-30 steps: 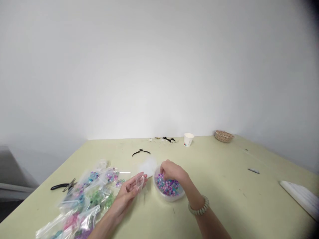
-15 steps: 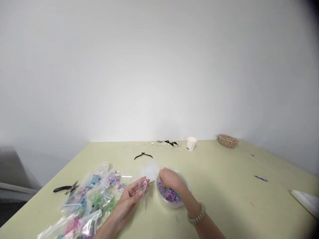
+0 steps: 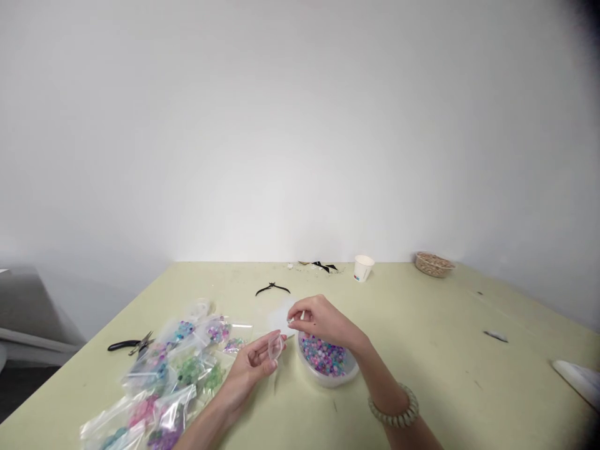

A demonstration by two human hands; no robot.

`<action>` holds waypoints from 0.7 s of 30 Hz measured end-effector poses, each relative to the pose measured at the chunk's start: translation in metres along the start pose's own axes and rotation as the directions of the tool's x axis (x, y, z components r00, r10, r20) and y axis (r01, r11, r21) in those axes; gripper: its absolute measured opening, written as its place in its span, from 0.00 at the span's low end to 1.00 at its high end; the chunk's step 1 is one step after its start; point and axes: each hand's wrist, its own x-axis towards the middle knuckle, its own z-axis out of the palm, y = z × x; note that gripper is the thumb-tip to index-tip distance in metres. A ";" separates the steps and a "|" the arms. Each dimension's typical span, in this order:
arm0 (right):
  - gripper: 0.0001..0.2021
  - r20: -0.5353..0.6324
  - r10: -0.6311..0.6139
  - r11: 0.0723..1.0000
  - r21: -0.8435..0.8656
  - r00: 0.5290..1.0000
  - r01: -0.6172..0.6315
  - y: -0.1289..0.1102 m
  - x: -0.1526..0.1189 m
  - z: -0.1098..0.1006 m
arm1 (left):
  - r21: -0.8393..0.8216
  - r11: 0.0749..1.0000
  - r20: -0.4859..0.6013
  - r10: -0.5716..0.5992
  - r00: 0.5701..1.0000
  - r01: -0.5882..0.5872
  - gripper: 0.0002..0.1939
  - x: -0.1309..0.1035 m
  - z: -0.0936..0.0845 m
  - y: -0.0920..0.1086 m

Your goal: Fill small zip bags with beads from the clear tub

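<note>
My left hand [image 3: 255, 361] is closed on a small clear plastic bag [image 3: 275, 345], its mouth held apart between thumb and fingers. Just right of the bag, my right hand [image 3: 319, 319] hovers over the far rim of a white round bowl [image 3: 330, 380], thumb and fingertips pinched together on a tiny pale bead [image 3: 289, 320]. Many pink, purple and blue beads [image 3: 325, 357] fill the bowl. Whatever the bag contains is too small to make out.
Zip bags of coloured beads [image 3: 187, 369] are heaped at the left, beside black-handled pliers [image 3: 126, 344]. Farther back lie more pliers [image 3: 272, 286], a paper cup [image 3: 364, 269] and a tub of brown bits [image 3: 434, 265]. A white object [image 3: 576, 378] sits at the right edge.
My right hand has come up out of the beads in the bowl and moved left towards the bag. The left hand keeps its hold on the bag.
</note>
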 end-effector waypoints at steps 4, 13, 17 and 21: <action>0.05 -0.002 -0.119 0.985 0.129 0.993 0.118 -0.008 0.005 0.007 | 0.010 1.000 0.024 0.004 1.000 -0.004 0.33 -0.003 0.005 0.005; 0.05 0.115 -0.122 0.991 0.076 0.986 0.114 -0.006 0.008 0.018 | 0.000 1.000 0.003 0.017 1.000 -0.017 0.32 -0.008 0.014 0.016; 0.06 0.033 -0.002 1.000 0.003 0.999 0.002 -0.001 -0.001 -0.003 | -0.020 1.000 -0.070 0.014 0.997 -0.015 0.34 -0.007 0.011 0.010; 0.05 0.149 0.295 0.943 -0.204 0.944 -0.262 0.008 -0.007 -0.011 | -0.028 0.999 -0.086 0.018 0.996 -0.021 0.35 -0.007 0.011 0.006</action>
